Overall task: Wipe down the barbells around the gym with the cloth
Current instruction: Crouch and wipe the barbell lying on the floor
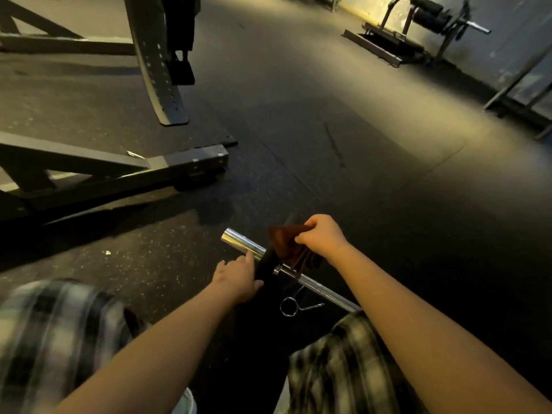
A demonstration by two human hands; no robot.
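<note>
Two hands are at work on one barbell (242, 241), which lies on the floor with a black plate (264, 265) on its chrome sleeve. The right hand (321, 236) is clenched on the brown cloth (288, 245), held over the shaft just inboard of the plate. The left hand (239, 279) has its fingers loosely extended against the plate's outer face, with the index finger reaching toward the sleeve; it grips nothing. A spring collar (291, 306) lies loose on the floor near the plate, on the person's side.

Assessment: the step in hand is wiping the shaft beside the plate.

Recommended: wrap the cloth fully round the shaft. Steady the plate with the left hand so the barbell cannot roll. Draw the cloth along in overlapping passes, then treat the exposed sleeve beyond the plate.
</note>
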